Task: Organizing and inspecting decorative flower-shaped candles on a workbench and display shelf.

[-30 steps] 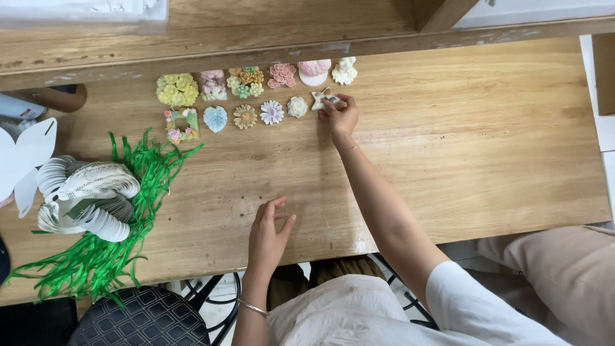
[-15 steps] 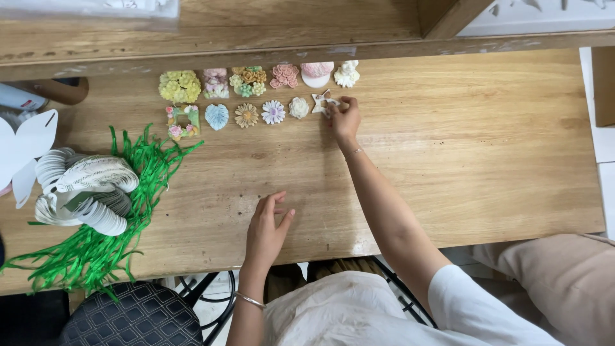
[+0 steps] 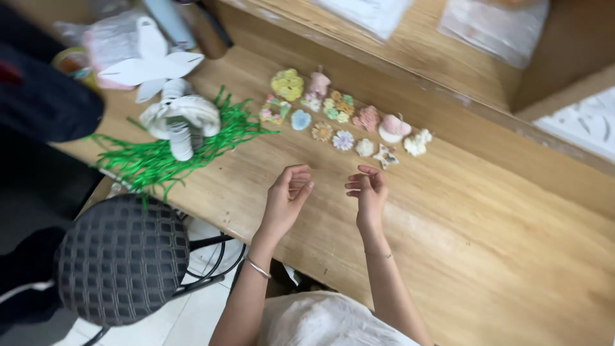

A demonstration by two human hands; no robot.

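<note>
2 hands hover empty over the desk near its front edge: left hand and right hand, fingers loosely curled, holding nothing. Just beyond them, toward the back edge, about 12 small pastel ornaments lie in 2 rows running left to right. Left, 1 white ribbon bundle rests on green shredded strips.

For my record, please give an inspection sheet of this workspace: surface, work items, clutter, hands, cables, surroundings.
Surface: wooden table, bare around the hands.
Work items: small flower-shaped ornaments in two rows; star-shaped ornament nearest the right hand.
Clutter: green shredded strips under a white wound bundle; white petal-shaped cutout.
Hands: left hand and right hand both empty, fingers loosely curled above the table.
Cables: nothing seen.
Surroundings: dark mesh stool; raised wooden shelf behind.
</note>
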